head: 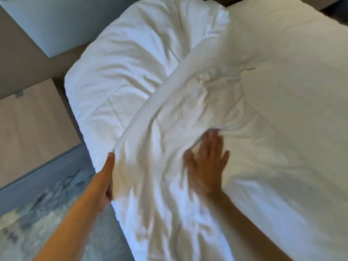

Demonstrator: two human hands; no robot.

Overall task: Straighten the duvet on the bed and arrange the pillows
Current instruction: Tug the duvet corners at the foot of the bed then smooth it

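Note:
A white duvet (273, 119) covers the bed, creased and bunched near its top left edge. A large white pillow (131, 59) lies at the head of the bed, its lower part under the duvet's edge. My left hand (105, 178) grips the duvet's side edge at the bed's left side, thumb up along the fabric and fingers hidden beneath. My right hand (207, 164) lies flat on the duvet with fingers spread, pressing on the creased part. The right hand is blurred.
A wooden bedside table (32, 125) stands left of the bed. A pale box-like surface (56, 21) sits at the top left. Patterned grey carpet (47, 210) covers the floor beside the bed.

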